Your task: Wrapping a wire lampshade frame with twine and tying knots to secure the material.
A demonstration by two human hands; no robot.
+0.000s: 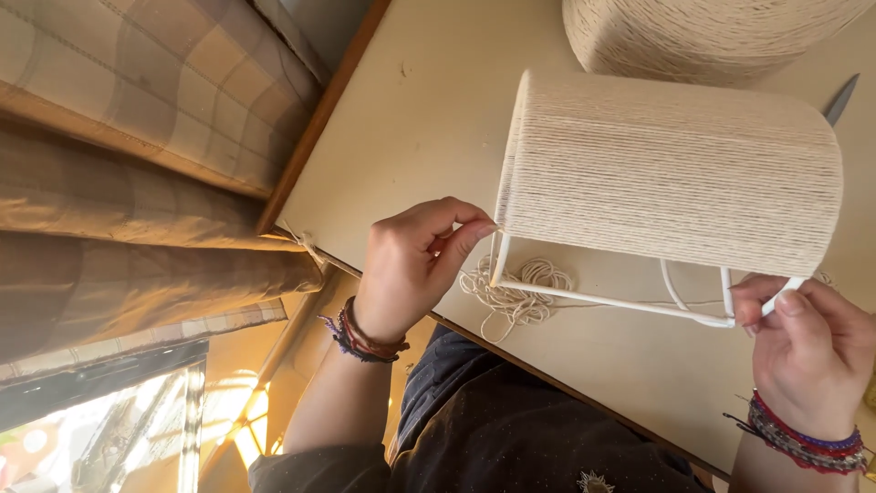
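Note:
A white wire lampshade frame (620,299), wrapped most of the way round in cream cord (675,173), lies on its side over the pale table (420,119). My left hand (415,265) pinches the cord at the frame's left rim, thumb and forefinger together. My right hand (808,351) grips the frame's white wire at the right end. A loose tangle of the same cream cord (516,292) lies on the table under the bare part of the frame.
A big spool of cream cord (693,32) stands at the table's far side. A grey blade tip (841,99) shows at the right edge. Checked curtains (137,137) hang left of the table's wooden edge (319,119). My dark-clothed lap (511,429) is below.

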